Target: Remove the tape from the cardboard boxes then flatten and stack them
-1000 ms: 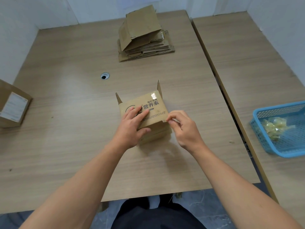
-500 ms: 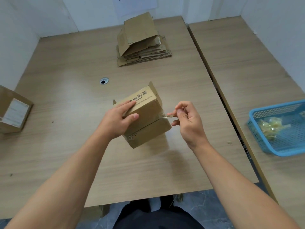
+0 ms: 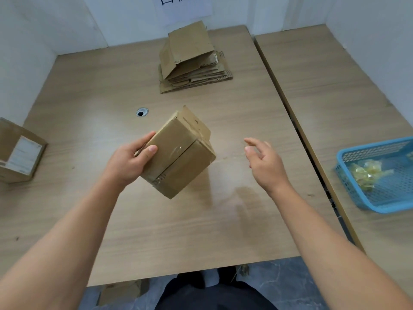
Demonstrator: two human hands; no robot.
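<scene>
The left hand (image 3: 130, 163) grips the cardboard box (image 3: 181, 157) at its left end, thumb on the upturned face, and holds it tilted above the table (image 3: 89, 108). The taped seam (image 3: 178, 153) runs near-left to far-right. The right hand (image 3: 266, 162) is off to the box's right, fingers loose and holding nothing visible. Half a second ago it pinched a tape strand at the box's right edge. Now it is clear of the box, which has turned seam-up.

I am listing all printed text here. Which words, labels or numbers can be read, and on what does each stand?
Paper sign on wall: characters cut off at top, possibly "回收".
White label on side box: too blurred.
Dark print on held box: too small.
</scene>
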